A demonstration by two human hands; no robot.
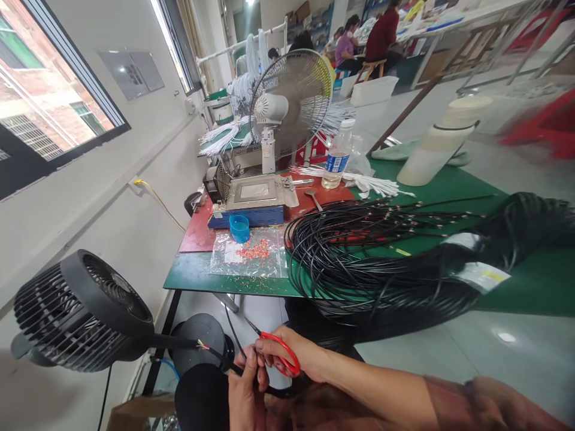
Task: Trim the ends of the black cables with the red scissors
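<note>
Low in the view, over my lap, my left hand (248, 383) is closed round a black cable (220, 358). The cable's stripped end, with thin coloured wires (203, 345), points to the left. Right beside it, my right hand (287, 347) grips a pair of red-handled scissors (287, 354), whose dark blades point up and left. The fingertips of both hands meet near the cable, so what lies between them is hidden. A large bundle of black cables (341, 257) lies on the green table (512, 299), ahead and to the right.
A blue cup (239, 228) and small orange-red pieces lie on a clear plastic bag (216, 263). Behind stand a blue-based heating device (247, 216), a bottle (336, 157) and a large fan (291, 108). A black fan (85, 311) is at left. People sit far back.
</note>
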